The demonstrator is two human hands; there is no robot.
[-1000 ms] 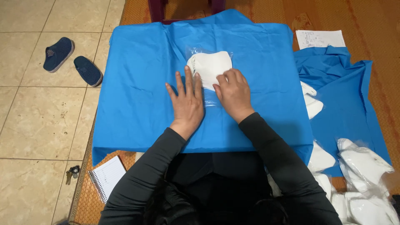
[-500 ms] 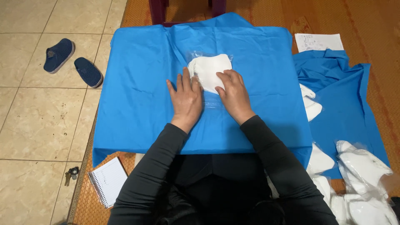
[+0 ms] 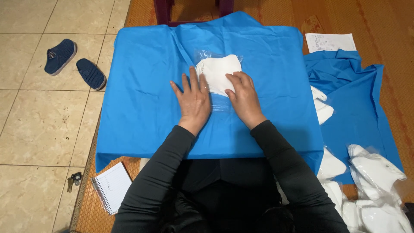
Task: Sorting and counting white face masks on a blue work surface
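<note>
A clear plastic bag (image 3: 217,71) holding a folded white fabric piece lies on a blue cloth (image 3: 142,86) spread over a low surface. My left hand (image 3: 192,100) presses flat on the bag's near left side, fingers spread. My right hand (image 3: 244,96) rests flat on the bag's near right edge, fingers on the white fabric. Neither hand grips anything.
More blue fabric (image 3: 353,99) lies bunched at the right, with several bagged white pieces (image 3: 375,172) beside it. A paper sheet (image 3: 330,42) sits at the far right. A spiral notebook (image 3: 111,187) and keys (image 3: 73,180) lie near left. Two dark blue shoes (image 3: 75,64) stand on the tiles.
Both hands stayed pressed on the bag and shifted slightly along it, smoothing it. The bag has kept its place on the cloth.
</note>
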